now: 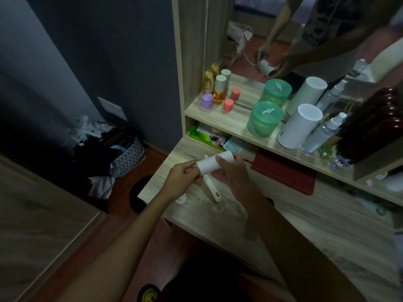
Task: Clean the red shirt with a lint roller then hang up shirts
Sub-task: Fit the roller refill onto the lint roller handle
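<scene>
Hands gripping lint roller, green tubs shelved

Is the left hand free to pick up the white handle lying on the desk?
Probably not yet: the left hand pinches the roll end. The handle lies uncovered just below.

Head view, down over desk
</scene>
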Tool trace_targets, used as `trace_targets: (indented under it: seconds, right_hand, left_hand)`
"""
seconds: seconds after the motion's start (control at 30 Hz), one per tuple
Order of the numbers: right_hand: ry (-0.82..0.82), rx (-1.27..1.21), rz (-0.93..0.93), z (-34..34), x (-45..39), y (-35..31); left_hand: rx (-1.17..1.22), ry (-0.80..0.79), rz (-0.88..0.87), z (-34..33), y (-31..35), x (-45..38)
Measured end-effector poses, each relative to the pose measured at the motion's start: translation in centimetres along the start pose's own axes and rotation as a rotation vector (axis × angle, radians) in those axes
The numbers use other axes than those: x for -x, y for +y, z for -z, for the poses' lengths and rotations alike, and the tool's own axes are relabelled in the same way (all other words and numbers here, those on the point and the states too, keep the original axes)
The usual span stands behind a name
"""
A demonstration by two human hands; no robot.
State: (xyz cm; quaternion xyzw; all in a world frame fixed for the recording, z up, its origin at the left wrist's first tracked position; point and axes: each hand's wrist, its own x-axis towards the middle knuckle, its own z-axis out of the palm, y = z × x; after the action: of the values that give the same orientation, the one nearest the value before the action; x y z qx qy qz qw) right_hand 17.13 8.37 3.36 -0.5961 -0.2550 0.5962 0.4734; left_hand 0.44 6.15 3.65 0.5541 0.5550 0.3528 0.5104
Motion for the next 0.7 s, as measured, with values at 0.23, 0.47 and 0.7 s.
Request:
trace_targets:
  seconds: [0.23, 0.47, 0.7]
  right_hand:
    - [-0.021, 0.045, 0.036, 0.1, 0.2, -0.2]
    - [0.054, -0.051, 0.009, 0.1, 0.1, -0.6]
    - [0.089, -0.072, -0.017, 1.4, 0.6, -0.9]
  left_hand:
    - [-0.097, 0.007, -0.042, 0.1, -0.4, -0.2]
    - [0.178, 0.131, 0.15, -0.1, -0.5, -0.6]
    - [0.166, 0.039, 0.353, -0.6, -3.8, -0.8]
